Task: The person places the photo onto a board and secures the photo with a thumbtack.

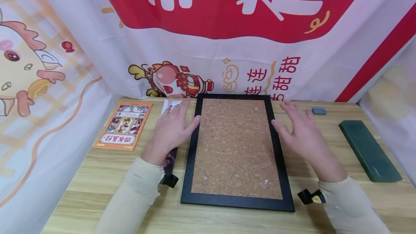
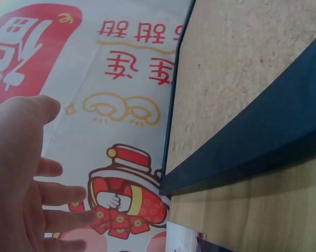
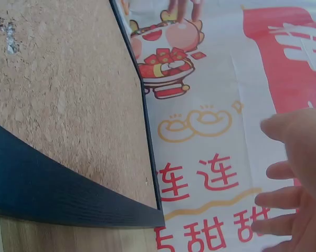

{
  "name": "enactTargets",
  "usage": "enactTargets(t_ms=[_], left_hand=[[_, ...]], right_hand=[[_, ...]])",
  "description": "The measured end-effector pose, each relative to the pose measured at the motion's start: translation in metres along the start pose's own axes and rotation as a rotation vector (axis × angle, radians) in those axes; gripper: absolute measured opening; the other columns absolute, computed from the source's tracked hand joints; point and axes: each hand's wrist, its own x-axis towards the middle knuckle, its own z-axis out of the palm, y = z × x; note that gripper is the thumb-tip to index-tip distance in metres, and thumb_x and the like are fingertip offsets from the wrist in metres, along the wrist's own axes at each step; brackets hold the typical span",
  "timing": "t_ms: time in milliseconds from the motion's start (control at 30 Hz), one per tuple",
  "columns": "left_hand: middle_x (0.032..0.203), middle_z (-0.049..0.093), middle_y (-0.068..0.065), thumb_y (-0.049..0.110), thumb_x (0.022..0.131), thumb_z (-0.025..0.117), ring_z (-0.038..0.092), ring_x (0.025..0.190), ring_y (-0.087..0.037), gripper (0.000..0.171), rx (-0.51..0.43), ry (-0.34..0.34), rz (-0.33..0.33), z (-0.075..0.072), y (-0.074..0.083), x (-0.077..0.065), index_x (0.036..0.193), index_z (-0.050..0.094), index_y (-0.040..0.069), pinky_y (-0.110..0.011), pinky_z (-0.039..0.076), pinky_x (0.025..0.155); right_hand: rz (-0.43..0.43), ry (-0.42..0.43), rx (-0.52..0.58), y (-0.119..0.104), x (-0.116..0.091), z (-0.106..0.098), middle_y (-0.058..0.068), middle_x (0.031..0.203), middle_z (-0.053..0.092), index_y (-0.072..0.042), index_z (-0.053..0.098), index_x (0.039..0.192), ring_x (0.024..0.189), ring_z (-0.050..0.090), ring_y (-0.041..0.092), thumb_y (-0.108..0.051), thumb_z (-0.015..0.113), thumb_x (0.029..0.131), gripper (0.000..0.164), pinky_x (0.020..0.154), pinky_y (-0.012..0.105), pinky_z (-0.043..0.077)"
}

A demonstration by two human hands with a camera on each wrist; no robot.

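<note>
A cork board (image 1: pixel 237 147) in a black frame (image 1: pixel 238 201) lies on the table, with small silvery spots near its corners. My left hand (image 1: pixel 173 127) is by the frame's left side, its fingers spread and its thumb near the frame edge. My right hand (image 1: pixel 300 131) is by the right side in a similar pose. In the left wrist view the left hand (image 2: pixel 21 173) holds nothing, and the right wrist view shows the right hand (image 3: pixel 299 178) with nothing in it. Partly under my left arm lies a printed strip (image 1: pixel 169 161).
An orange booklet (image 1: pixel 123 125) lies at the left of the wooden table (image 1: pixel 87 190). At the right are a dark green case (image 1: pixel 370 151) and a small blue-grey block (image 1: pixel 319 111). A printed cloth (image 1: pixel 211 53) hangs along the back edge.
</note>
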Motion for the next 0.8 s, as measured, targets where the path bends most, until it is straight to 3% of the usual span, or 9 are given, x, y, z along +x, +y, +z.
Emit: enactTargets(t_ms=[100,200,333,500,800], left_hand=[[0.151,0.064,-0.023,0.064,0.108,0.045,0.066,0.132,-0.043,0.08,-0.036,0.016,-0.034,-0.004,-0.003,0.0,0.169,0.032,0.013,-0.061,0.054,0.107],[0.136,0.074,-0.019,0.059,0.109,0.049,0.075,0.113,-0.04,0.074,-0.067,0.039,-0.054,-0.006,-0.009,0.0,0.166,0.037,0.013,-0.056,0.06,0.087],[0.13,0.075,-0.015,0.053,0.109,0.053,0.075,0.109,-0.036,0.066,-0.124,0.034,-0.098,-0.009,-0.019,0.002,0.162,0.044,0.013,-0.054,0.06,0.086],[0.13,0.072,-0.017,0.047,0.11,0.054,0.07,0.114,-0.036,0.056,-0.197,-0.002,-0.155,-0.009,-0.038,0.004,0.151,0.055,0.008,-0.055,0.058,0.095],[0.135,0.066,-0.02,0.044,0.108,0.058,0.066,0.114,-0.037,0.055,-0.201,-0.029,-0.222,-0.005,-0.07,0.011,0.147,0.06,0.005,-0.058,0.055,0.096]], right_hand=[[0.034,0.045,0.034,0.004,-0.001,-0.002,0.03,0.162,0.049,-0.003,0.047,0.16,0.148,0.046,0.055,-0.04,0.059,0.111,0.062,0.12,0.075,0.034],[0.081,0.052,0.063,0.01,-0.001,-0.003,0.031,0.156,0.055,-0.002,0.052,0.156,0.143,0.051,0.054,-0.04,0.056,0.112,0.057,0.114,0.074,0.042],[0.091,0.054,0.102,0.022,-0.001,-0.004,0.031,0.152,0.058,-0.001,0.056,0.151,0.142,0.053,0.051,-0.038,0.058,0.112,0.054,0.113,0.072,0.042],[0.092,0.028,0.12,0.038,-0.001,-0.001,0.03,0.144,0.063,0.001,0.06,0.147,0.132,0.058,0.049,-0.035,0.062,0.11,0.051,0.107,0.071,0.048],[0.111,-0.045,0.112,0.07,0.001,0.007,0.026,0.124,0.07,0.002,0.067,0.135,0.109,0.064,0.04,-0.024,0.066,0.109,0.038,0.094,0.06,0.056]])
